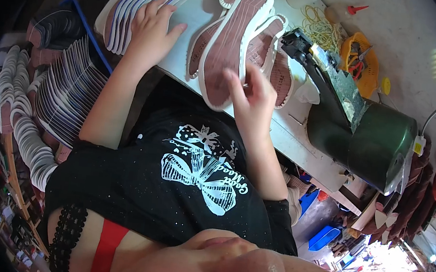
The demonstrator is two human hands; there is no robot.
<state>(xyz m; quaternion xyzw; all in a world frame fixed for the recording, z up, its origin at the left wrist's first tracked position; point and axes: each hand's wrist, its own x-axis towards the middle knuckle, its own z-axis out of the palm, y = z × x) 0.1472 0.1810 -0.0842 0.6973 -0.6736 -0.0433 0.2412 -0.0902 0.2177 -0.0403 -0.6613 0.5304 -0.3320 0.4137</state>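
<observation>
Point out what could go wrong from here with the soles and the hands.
The white-rimmed sole by the right hand reaches the table's near edge in this view; a loose grip could let it slip off.

It also overlaps other soles, so a careless move might knock them.

The left hand is at the fanned stack; a sideways drag could disturb its even spread.

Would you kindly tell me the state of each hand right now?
Left hand: open, spread over the stacked soles.
Right hand: closed, holding a white-rimmed pinkish sole.
</observation>
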